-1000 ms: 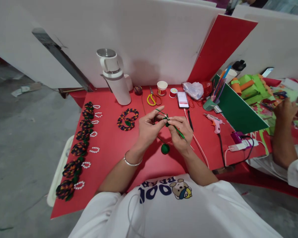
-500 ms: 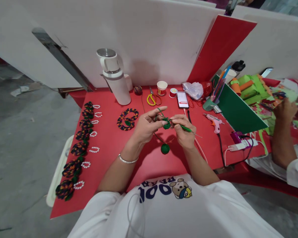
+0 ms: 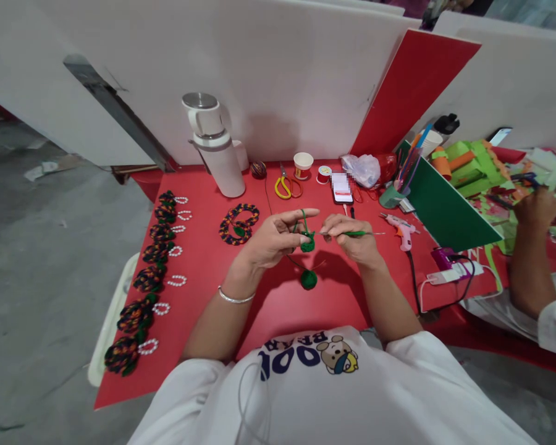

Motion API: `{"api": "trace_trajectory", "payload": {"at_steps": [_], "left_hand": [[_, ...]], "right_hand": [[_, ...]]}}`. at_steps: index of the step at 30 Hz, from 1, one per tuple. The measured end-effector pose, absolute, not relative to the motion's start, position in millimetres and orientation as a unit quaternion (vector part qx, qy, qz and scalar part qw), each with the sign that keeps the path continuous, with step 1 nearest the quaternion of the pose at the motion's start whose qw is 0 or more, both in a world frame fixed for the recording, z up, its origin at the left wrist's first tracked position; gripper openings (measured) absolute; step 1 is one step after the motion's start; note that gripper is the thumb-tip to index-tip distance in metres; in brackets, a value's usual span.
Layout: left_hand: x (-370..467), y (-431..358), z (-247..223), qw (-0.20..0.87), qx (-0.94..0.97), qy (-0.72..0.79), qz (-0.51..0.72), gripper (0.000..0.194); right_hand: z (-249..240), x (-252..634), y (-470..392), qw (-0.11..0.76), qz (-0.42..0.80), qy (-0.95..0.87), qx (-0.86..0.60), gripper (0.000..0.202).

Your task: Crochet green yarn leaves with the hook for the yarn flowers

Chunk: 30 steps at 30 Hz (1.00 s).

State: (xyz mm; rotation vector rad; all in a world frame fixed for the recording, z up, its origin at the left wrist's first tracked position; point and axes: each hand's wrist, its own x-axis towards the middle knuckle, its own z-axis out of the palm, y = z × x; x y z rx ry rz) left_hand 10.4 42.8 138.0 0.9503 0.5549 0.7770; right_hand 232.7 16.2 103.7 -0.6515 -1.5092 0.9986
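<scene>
My left hand (image 3: pixel 274 238) pinches a small green crochet piece (image 3: pixel 308 243) between thumb and fingers, its index finger stretched out with green yarn looped over it. My right hand (image 3: pixel 352 236) is closed on a crochet hook (image 3: pixel 358 233) with a green grip, held nearly level. The hook's metal tip points left and reaches the top of the green piece. Below the hands a green yarn ball (image 3: pixel 309 279) lies on the red table (image 3: pixel 278 309). To the left rests a braided multicoloured yarn ring (image 3: pixel 239 224) with a green leaf.
Several yarn flowers (image 3: pixel 134 315) and bead loops (image 3: pixel 161 308) line the left edge. Behind stand a flask (image 3: pixel 222 164), scissors (image 3: pixel 287 186), a paper cup (image 3: pixel 303 165) and a phone (image 3: pixel 341 188). A glue gun (image 3: pixel 402 230) lies right, before a green divider (image 3: pixel 454 198); a co-worker's hand (image 3: pixel 537 207) is beyond.
My right hand has shifted slightly right, and the hook has turned from slanting to nearly level. The green piece sits a little lower, and its yarn loop stands more upright.
</scene>
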Motion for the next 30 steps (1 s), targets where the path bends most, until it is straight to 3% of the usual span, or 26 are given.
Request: {"api": "trace_trajectory", "payload": {"at_steps": [22, 27, 30], "left_hand": [[11.5, 46.2, 138.1, 0.797, 0.481, 0.227, 0.286, 0.059], [10.5, 45.8, 138.4, 0.816, 0.466, 0.216, 0.264, 0.057], [14.2, 43.3, 138.4, 0.800, 0.464, 0.235, 0.297, 0.056]], "right_hand": [[137.2, 259.0, 28.4, 0.470, 0.409, -0.757, -0.197, 0.013], [127.0, 259.8, 29.9, 0.468, 0.454, -0.729, -0.207, 0.015], [105.8, 244.4, 25.5, 0.516, 0.474, -0.677, -0.227, 0.026]]}}
